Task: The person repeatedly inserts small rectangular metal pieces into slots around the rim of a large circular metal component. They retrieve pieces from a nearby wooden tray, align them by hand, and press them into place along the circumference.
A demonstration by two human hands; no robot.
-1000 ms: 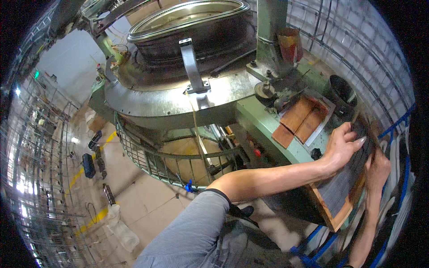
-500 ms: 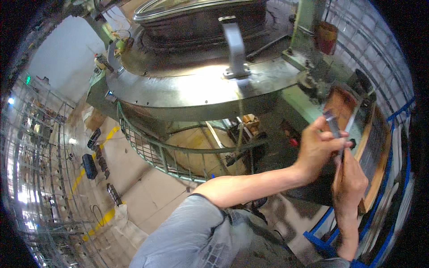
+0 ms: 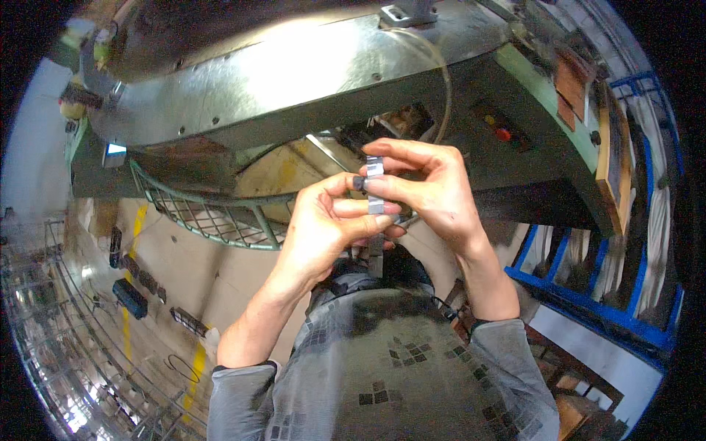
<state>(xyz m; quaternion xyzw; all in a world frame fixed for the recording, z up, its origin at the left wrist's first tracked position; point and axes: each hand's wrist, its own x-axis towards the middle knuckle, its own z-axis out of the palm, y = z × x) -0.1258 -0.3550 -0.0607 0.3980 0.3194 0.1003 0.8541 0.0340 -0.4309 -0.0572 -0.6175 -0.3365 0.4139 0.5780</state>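
Note:
In front of my body, both hands hold a narrow, flat silvery metal strip (image 3: pixel 375 166) upright. My left hand (image 3: pixel 320 228) pinches it from the left with thumb and fingers. From the right, my right hand (image 3: pixel 440 192) grips its upper part, thumb across the front and fingers behind. A small black piece (image 3: pixel 359 183) sits beside the strip at my left fingertips. The strip's lower end runs down behind my fingers and is partly hidden. Its exact kind cannot be made out.
Ahead stands a large machine with a curved metal ring (image 3: pixel 184 99) and a green wire guard (image 3: pixel 213 217) beneath. A red button (image 3: pixel 503 135) is on its underside. A blue rack (image 3: pixel 588 301) stands at right. Dark blocks (image 3: pixel 131 297) lie on the floor at left.
Both hands have come from the machine's right side to the middle in front of my body, bringing the metal strip along. The view has turned, and the machine's ring appears higher.

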